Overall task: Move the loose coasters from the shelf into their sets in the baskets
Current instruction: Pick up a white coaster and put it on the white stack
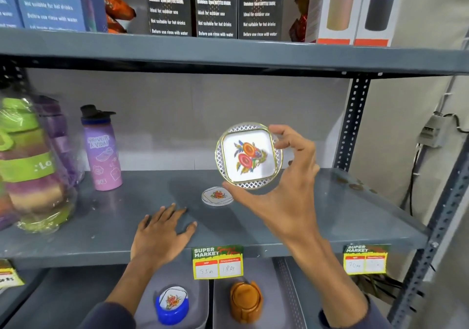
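1. The right hand [286, 176] holds a round floral coaster [248, 156] by its rim, thumb below and fingers above, upright above the grey shelf [355, 209].
2. The left hand [162, 232] lies flat and open near the shelf's front edge, holding nothing.
3. A second coaster [217, 196] lies flat mid-shelf, with bare metal around it.
4. Below, a blue holder [172, 306] with a coaster and an orange holder [245, 300] stand in grey baskets [291, 303].

White, gold-rimmed coaster [248, 156] bears orange flowers; holders below are blue [172, 309] and orange [245, 301].
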